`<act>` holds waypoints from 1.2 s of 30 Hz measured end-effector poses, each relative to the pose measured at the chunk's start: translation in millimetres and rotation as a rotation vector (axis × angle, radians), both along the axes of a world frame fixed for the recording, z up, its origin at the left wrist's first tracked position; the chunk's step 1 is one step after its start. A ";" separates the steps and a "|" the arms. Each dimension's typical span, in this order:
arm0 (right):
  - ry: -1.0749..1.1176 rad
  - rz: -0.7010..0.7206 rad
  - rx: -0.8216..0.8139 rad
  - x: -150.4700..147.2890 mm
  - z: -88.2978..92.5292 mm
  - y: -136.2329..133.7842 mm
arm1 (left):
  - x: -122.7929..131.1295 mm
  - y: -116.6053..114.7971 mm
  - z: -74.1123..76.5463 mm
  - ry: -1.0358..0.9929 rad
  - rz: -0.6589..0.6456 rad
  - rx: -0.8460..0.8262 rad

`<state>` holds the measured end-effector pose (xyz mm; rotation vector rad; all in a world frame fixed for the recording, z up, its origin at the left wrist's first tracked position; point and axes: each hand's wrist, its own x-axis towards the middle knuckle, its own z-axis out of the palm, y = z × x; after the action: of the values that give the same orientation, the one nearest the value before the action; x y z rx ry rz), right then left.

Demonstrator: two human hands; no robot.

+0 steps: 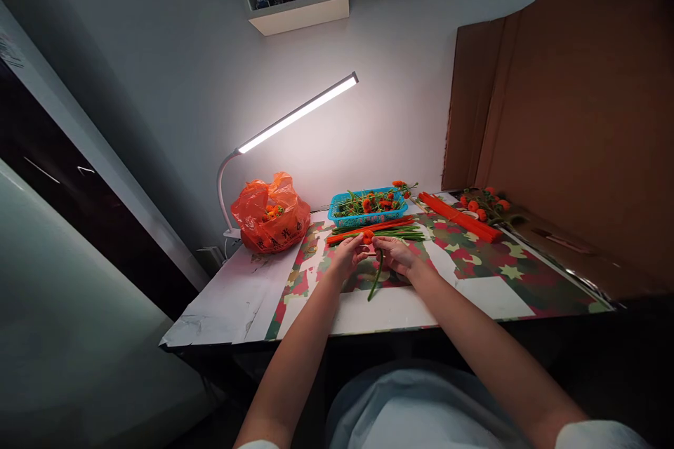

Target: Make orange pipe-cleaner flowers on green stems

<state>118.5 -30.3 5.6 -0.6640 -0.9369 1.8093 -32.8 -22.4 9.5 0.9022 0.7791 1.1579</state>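
Note:
Both of my hands meet above the table's front half, around a small orange flower head. My left hand pinches the flower head from its left side. My right hand is closed at its right side, with a green pipe cleaner hanging bent below the fingers. Whether the green piece is joined to the flower head is hidden by the fingertips. Just beyond my hands lie a bundle of green pipe cleaners and some orange pipe cleaners.
A blue basket of orange flowers with green stems stands at the back. Left of it sits an orange plastic bag beside a lit lamp. An orange bundle, more flowers and a cardboard sheet are at right.

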 end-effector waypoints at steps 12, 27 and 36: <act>-0.013 -0.013 -0.002 -2.1 -4.5 4.2 | -1.0 0.8 2.3 -0.122 0.084 -0.025; -0.099 -0.097 -0.035 -4.0 -0.5 1.1 | 2.7 -1.1 3.4 -0.072 0.196 0.003; -0.052 -0.122 0.053 -5.7 -4.6 2.6 | 1.8 -2.1 3.0 -0.059 0.063 -0.034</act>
<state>112.8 -27.7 1.0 -0.7225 -0.9555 1.6614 -30.9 -24.6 12.5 0.8167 0.7812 1.2185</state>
